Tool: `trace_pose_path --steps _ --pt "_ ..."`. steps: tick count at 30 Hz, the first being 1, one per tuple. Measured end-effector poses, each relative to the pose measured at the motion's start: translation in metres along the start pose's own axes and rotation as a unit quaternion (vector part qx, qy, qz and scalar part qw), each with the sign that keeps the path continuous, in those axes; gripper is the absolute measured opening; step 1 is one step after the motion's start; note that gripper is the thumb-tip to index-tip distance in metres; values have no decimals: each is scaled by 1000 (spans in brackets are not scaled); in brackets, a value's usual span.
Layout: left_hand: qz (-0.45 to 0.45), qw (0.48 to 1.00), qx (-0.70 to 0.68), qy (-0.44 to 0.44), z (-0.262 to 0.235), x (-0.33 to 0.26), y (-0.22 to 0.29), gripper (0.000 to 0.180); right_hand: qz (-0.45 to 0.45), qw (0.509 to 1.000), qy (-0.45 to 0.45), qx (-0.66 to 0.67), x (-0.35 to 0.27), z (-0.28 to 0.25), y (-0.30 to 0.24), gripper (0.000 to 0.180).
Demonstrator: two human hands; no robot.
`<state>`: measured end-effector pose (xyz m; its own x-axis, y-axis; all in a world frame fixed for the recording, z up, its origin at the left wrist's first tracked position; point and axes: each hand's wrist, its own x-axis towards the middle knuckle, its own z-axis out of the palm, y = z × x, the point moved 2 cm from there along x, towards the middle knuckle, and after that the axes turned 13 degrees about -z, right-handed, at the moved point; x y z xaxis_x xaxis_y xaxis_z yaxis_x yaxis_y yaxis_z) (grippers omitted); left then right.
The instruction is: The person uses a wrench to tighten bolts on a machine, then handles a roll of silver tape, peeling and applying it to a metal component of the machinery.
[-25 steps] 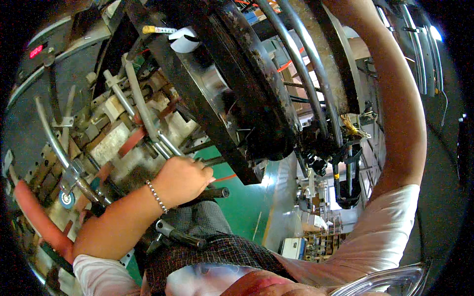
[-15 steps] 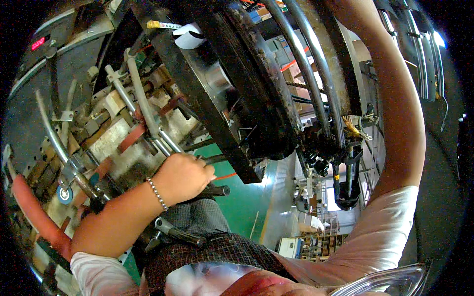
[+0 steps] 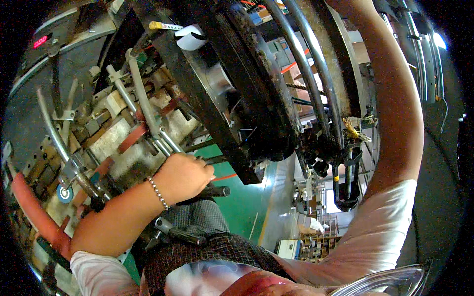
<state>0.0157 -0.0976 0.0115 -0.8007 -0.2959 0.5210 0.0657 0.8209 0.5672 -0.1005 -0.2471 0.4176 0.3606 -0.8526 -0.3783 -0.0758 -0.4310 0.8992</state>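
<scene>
My left hand [image 3: 184, 173], with a beaded bracelet at the wrist, is closed at the end of a slim metal bar [image 3: 169, 144], its fingers curled round it. A dark open-ended tube [image 3: 217, 190] sticks out just beneath the fingers. My right forearm [image 3: 396, 93] reaches up past the right side of a big dark machine head [image 3: 256, 79]. The right hand lies beyond the top edge, so its fingers are hidden. Two long shiny steel rods [image 3: 310, 74] slant between that forearm and the machine head.
At the left is a worn machine bed [image 3: 116, 143] with clamps and blocks. A lever with a red grip [image 3: 37, 212] stands near my left elbow. A curled white sheet [image 3: 190, 38] and a yellow-ended measuring strip [image 3: 160, 25] sit on the machine. Shelves [image 3: 318, 244] stand behind.
The right forearm has shifted slightly left and up. The left hand stays in place on the bar.
</scene>
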Motion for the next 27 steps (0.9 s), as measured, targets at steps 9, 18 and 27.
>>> trace_pose_path --steps 9,18,27 --pt "-10 1000 -1 -7 -6 -3 0 24 31 998 -45 -25 -12 0 -6 13" --pt "-10 1000 -8 14 -1 -1 -4 29 59 991 -109 -51 0 6 -8 13" --pt "-7 1000 2 -1 0 -1 -3 30 46 997 -46 -47 26 -3 6 31"
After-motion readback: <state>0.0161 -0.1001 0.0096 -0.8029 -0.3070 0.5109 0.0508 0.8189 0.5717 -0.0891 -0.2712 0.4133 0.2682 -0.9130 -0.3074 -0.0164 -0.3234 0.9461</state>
